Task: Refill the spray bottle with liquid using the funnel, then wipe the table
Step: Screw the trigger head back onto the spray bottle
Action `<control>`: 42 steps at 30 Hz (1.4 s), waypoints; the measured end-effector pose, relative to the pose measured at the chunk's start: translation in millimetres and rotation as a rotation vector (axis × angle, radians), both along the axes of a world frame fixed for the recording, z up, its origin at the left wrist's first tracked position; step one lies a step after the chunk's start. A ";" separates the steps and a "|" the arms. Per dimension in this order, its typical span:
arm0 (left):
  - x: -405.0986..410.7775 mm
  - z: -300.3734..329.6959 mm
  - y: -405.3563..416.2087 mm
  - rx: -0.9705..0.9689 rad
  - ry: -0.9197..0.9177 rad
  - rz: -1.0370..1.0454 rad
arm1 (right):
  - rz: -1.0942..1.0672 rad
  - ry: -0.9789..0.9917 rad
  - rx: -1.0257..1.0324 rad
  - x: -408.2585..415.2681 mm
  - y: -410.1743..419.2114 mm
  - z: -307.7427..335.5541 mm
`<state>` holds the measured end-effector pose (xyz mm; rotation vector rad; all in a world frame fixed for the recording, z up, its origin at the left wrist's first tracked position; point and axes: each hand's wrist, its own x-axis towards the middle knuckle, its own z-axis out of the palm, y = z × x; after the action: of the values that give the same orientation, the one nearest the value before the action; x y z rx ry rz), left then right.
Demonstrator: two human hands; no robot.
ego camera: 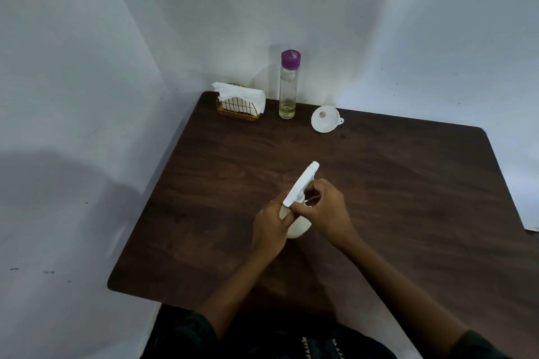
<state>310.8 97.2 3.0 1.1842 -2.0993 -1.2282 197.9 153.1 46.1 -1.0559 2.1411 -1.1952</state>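
A white spray bottle [297, 227] stands near the middle of the dark wooden table [408, 183]. My left hand [269, 226] grips its body from the left. My right hand [323, 207] is closed around the neck under the white trigger head [302, 183], which points away toward the far side. Most of the bottle's body is hidden by my hands. At the back stands a tall clear bottle [288, 87] with a purple cap and a little yellowish liquid at the bottom. A white funnel [325, 119] lies to its right on the table.
A gold wire holder with white tissues [240, 103] sits at the table's back left corner. Pale walls close in behind and on the left. The table's front edge runs just before my lap.
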 end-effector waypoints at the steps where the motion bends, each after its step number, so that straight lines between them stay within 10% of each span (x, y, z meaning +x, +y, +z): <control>1: 0.4 -0.5 1.1 -0.017 -0.006 -0.011 | -0.017 -0.015 -0.016 2.2 0.0 -2.4; 42: 11.4 2.1 6.0 -0.035 -0.011 -0.107 | -0.186 -0.243 -0.133 33.7 14.8 -30.1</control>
<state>322.2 103.2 5.0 1.0781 -2.2087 -1.2281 231.6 167.9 16.0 -0.7315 2.0258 -1.4873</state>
